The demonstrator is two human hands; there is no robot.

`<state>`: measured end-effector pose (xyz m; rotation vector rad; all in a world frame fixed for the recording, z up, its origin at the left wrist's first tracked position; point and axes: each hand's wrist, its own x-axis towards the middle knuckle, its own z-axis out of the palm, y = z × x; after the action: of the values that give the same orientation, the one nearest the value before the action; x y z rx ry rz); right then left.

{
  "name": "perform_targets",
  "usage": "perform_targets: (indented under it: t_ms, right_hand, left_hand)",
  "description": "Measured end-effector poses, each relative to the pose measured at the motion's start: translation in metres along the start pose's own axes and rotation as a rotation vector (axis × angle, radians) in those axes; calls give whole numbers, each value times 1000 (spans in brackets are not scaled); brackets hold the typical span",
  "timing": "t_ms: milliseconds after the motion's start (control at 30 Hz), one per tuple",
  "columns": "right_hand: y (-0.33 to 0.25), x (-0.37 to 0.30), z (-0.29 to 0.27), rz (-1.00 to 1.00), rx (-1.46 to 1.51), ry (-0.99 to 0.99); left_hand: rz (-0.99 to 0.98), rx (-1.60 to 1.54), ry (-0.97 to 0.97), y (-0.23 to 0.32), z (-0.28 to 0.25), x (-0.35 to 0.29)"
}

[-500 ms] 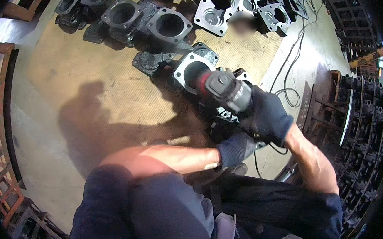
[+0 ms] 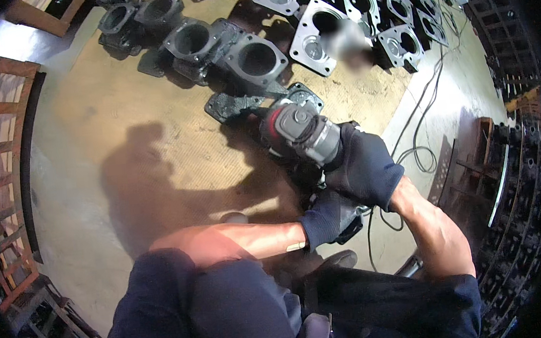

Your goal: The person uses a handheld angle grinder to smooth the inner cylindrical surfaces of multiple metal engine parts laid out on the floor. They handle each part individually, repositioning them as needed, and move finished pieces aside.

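My right hand [image 2: 365, 166], in a dark glove, is closed round the grey body of an angle grinder [image 2: 309, 130] with a red ring near its head. The grinder's head lies over the round opening of a metal casting, hiding most of it. Beyond the head, a flange [image 2: 308, 96] with bolt holes and a dark flat lobe [image 2: 229, 106] show. My left hand [image 2: 330, 220], also gloved, is low beside the right one, near the grinder's rear and the casting's near end. Its fingers are hidden, so its hold does not show.
Dark castings [image 2: 192, 40] with round bores stand at the far left of the tan mat [image 2: 78, 102]. Bright-faced castings [image 2: 320, 36] fill the far right. A black cable [image 2: 420, 152] loops on the floor at right. Racks of dark parts [image 2: 523, 192] line the right; a wooden crate [image 2: 0, 173] stands left.
The grinder has moved left and away from me, and its head now covers the casting's bright ring. Both hands have shifted slightly leftward. The whole view has shifted a little too.
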<state>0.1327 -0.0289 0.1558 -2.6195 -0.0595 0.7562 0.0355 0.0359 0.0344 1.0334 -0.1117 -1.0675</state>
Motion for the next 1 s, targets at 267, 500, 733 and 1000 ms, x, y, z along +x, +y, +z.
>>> perform_targets:
  t_ms: [267,500,733,1000]
  right_hand:
    - [27,7,-7,87,71,42]
    - [2,26,-27,52,156,99]
    - [-4,79,-51,88,-40,34]
    - [-30,88,-20,-116,6,49]
  left_hand:
    - [232,117,-19,17,1,9]
    - [433,-219,-6,-34,-2,50]
    - [237,1146,91,84,-39,48]
    - [389,1035,419,26,-53,31]
